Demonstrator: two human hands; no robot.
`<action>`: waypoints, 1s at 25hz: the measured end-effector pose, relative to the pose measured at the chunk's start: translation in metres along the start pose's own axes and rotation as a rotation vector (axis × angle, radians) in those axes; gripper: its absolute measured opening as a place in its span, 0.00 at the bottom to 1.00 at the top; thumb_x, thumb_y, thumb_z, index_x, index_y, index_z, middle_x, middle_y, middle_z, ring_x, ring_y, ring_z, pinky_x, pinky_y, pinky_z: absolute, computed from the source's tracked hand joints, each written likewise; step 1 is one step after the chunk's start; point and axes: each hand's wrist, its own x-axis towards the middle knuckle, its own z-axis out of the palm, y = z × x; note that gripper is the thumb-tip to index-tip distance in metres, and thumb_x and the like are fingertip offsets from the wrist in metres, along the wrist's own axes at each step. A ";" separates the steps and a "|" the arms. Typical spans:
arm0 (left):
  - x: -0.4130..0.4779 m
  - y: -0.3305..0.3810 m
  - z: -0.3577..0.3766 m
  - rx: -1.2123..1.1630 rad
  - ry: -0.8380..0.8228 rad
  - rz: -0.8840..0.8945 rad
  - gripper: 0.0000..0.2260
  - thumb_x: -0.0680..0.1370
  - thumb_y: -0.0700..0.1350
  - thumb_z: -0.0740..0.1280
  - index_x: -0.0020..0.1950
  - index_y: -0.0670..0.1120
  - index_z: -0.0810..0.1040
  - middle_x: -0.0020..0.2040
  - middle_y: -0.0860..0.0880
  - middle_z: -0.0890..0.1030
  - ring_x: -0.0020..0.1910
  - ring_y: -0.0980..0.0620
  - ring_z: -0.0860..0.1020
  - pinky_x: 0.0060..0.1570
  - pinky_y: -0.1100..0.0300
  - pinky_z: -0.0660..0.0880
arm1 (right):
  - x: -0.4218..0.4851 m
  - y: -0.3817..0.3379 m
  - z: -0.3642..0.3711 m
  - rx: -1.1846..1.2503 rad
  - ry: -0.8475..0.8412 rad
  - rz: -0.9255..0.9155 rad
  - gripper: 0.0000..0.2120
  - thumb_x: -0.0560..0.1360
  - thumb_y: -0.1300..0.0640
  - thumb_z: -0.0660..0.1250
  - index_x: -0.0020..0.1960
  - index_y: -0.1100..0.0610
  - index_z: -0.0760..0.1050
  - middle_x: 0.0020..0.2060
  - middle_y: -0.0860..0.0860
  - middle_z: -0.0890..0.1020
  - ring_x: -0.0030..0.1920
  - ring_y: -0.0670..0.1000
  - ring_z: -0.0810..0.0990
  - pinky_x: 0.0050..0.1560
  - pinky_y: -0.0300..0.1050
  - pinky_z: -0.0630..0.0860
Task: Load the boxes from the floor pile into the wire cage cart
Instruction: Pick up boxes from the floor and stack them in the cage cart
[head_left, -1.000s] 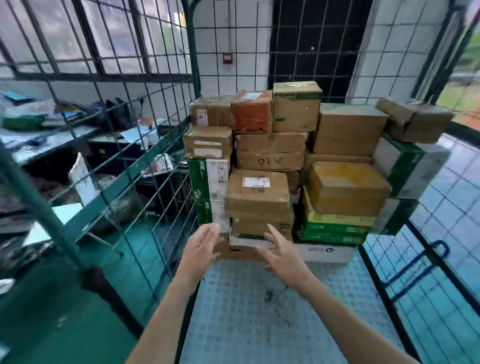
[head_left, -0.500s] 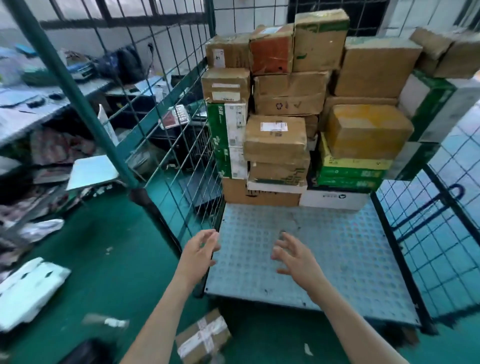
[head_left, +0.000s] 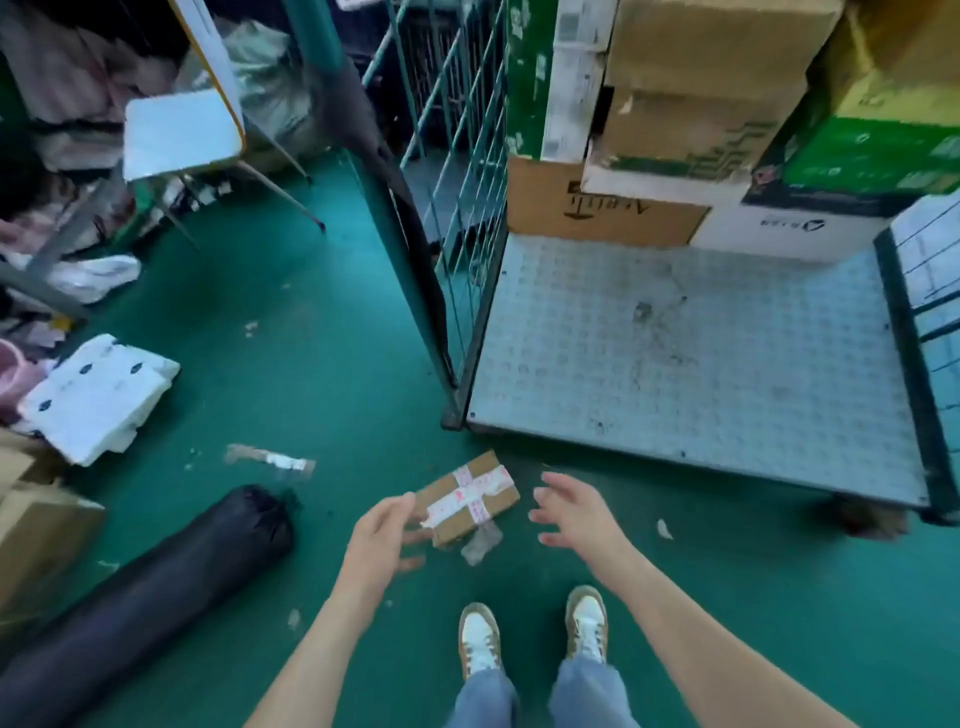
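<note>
On the far left of the green floor (head_left: 322, 332) lie loose things that crowd that side: white foam packing (head_left: 98, 397), plain cardboard boxes (head_left: 36, 525) at the frame's edge, and a long black rolled bag (head_left: 156, 587) lying slantwise. A strip of torn tape (head_left: 270, 460) lies just beyond it.

The left hand (head_left: 382, 535) is spread wide and empty, its fingertips at or just short of the near left corner of the small taped box (head_left: 470, 501); actual contact cannot be told. That box rests flat on the floor, just in front of the cart's near edge and ahead of the shoes (head_left: 535, 634). It looks like a light, stiff parcel, flat and shallow, crossed with white printed tape. The tape is likely slick, so the bare cardboard on the short ends or long sides should give a surer hold; one hand on each side would pinch it easily. A scrap of clear film (head_left: 480, 543) lies against its near corner and may cling on lifting.

The right hand (head_left: 571, 512) is likewise open and empty, fingers fanned, hanging just right of the box and apart from it.

Further right, the wire cage cart (head_left: 470, 171) has an open front, and its studded platform (head_left: 701, 364) is bare across the near half. Stacked boxes (head_left: 701, 104) fill the back. The platform's lip is a low step up; the left wire wall and right frame are the edges to clear.
</note>
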 end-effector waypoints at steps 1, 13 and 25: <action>0.019 -0.021 0.002 -0.022 0.010 -0.041 0.10 0.85 0.49 0.62 0.54 0.47 0.80 0.52 0.46 0.85 0.49 0.47 0.85 0.54 0.42 0.80 | 0.019 0.015 0.008 -0.005 0.014 0.031 0.19 0.82 0.58 0.64 0.72 0.58 0.70 0.50 0.45 0.80 0.53 0.52 0.82 0.51 0.51 0.80; 0.285 -0.262 0.037 0.158 0.019 -0.168 0.15 0.83 0.61 0.59 0.57 0.51 0.76 0.57 0.49 0.81 0.55 0.50 0.81 0.56 0.44 0.80 | 0.296 0.216 0.045 -0.508 0.033 0.068 0.25 0.81 0.57 0.59 0.77 0.57 0.65 0.52 0.50 0.80 0.43 0.53 0.77 0.42 0.45 0.75; 0.393 -0.340 0.063 0.128 0.019 -0.244 0.26 0.82 0.66 0.56 0.76 0.55 0.67 0.70 0.57 0.73 0.67 0.52 0.72 0.68 0.43 0.71 | 0.426 0.248 0.082 -0.554 -0.039 0.056 0.20 0.77 0.57 0.66 0.66 0.57 0.66 0.60 0.54 0.76 0.57 0.55 0.77 0.49 0.49 0.74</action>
